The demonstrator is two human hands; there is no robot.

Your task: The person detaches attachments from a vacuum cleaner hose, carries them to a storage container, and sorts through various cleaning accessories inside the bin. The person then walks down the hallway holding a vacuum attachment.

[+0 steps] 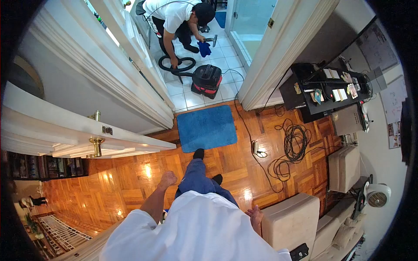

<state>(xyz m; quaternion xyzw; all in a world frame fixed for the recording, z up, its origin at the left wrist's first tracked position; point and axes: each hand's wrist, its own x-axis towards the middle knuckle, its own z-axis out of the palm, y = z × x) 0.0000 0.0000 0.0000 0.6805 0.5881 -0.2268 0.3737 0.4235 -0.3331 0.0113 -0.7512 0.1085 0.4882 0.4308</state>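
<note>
My left hand (pixel 168 179) hangs over the wooden floor to the left of my leg, its fingers curled into a loose fist with nothing visible in it. Low on my right side, my right hand (pixel 255 215) is beside a beige padded seat (pixel 296 217), fingers slightly apart and holding nothing. One of my feet (pixel 199 153) is at the front edge of a blue mat (pixel 207 128). Beyond the mat, a black and red vacuum cleaner (pixel 206 81) stands on white tiles, where another person (pixel 172 19) bends over its black hose (pixel 177 64).
A white door (pixel 65 126) with a brass knob (pixel 96 141) stands at left. Coiled black cable (pixel 296 143) and a power strip (pixel 257 148) lie on the floor at right. Behind them are a black desk (pixel 313 100) and a white fan (pixel 377 195).
</note>
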